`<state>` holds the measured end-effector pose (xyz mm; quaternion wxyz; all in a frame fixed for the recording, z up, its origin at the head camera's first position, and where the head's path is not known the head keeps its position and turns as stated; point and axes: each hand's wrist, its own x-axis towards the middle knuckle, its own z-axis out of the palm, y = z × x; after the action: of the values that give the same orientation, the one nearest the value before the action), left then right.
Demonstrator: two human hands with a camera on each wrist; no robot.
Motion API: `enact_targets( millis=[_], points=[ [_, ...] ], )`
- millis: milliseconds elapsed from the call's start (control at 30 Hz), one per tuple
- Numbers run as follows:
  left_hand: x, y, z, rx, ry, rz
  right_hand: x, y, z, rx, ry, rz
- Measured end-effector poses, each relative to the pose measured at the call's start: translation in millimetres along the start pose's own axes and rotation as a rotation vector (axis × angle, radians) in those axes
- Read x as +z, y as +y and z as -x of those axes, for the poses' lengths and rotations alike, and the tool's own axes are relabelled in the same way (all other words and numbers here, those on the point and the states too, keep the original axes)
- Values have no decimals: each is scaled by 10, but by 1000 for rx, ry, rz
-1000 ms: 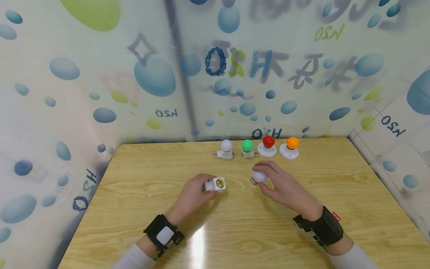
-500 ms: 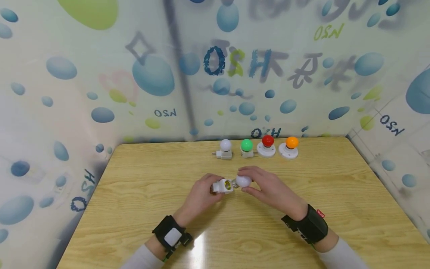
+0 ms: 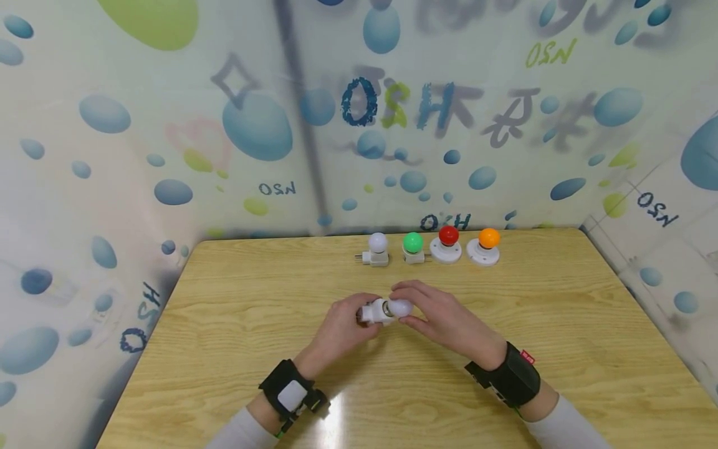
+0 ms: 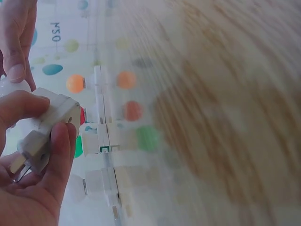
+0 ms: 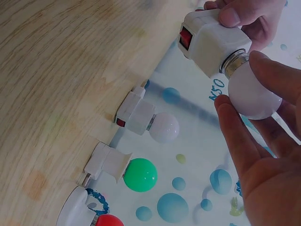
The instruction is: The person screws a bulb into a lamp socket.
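My left hand (image 3: 344, 321) grips a white plug-in lamp socket (image 3: 374, 311), its prongs pointing back into the palm in the left wrist view. A red switch (image 5: 186, 38) shows on the socket's side in the right wrist view. With fingertips and thumb, my right hand (image 3: 443, 315) holds a white light bulb (image 5: 254, 92) by its globe. The bulb's metal screw base (image 5: 235, 63) sits partly inside the socket's mouth, with some thread still showing. Both hands are held over the middle of the table.
Along the back of the wooden table (image 3: 252, 274) stand a white bulb in a plug socket (image 3: 378, 249), a green bulb in a plug socket (image 3: 413, 247), a red bulb on a round base (image 3: 447, 244) and an orange bulb on a round base (image 3: 485, 247). A patterned wall covering (image 3: 224, 187) rises behind.
The right hand has moved left with the bulb, and the left hand slightly right with the socket. The bulb's base, apart from the socket a second ago, now enters its mouth.
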<state>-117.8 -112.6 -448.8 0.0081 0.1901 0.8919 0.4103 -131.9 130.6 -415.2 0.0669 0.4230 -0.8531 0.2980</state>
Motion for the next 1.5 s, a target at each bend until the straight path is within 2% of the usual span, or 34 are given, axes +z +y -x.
enact_targets(
  millis=[200,500,667,933,1067,1300,1367,1500],
  points=[
    [20,5,3,-6,-2,28,3,12,6,3,1,-7],
    [30,37,18,10,4,37,-11,4,19,80,3,-16],
    [40,66,15,3,11,50,3,10,29,115,26,11],
    [43,115,14,43,27,12,18,3,22,120,77,97],
    [45,127,20,39,16,9,15,4,27,151,62,127],
    [34,96,41,-8,20,96,-37,-20,54,278,-39,-7],
    [28,84,38,-5,20,117,-57,-19,62,275,-55,-54],
    [15,71,30,2,16,139,-106,-18,73,209,-70,-114]
  ],
)
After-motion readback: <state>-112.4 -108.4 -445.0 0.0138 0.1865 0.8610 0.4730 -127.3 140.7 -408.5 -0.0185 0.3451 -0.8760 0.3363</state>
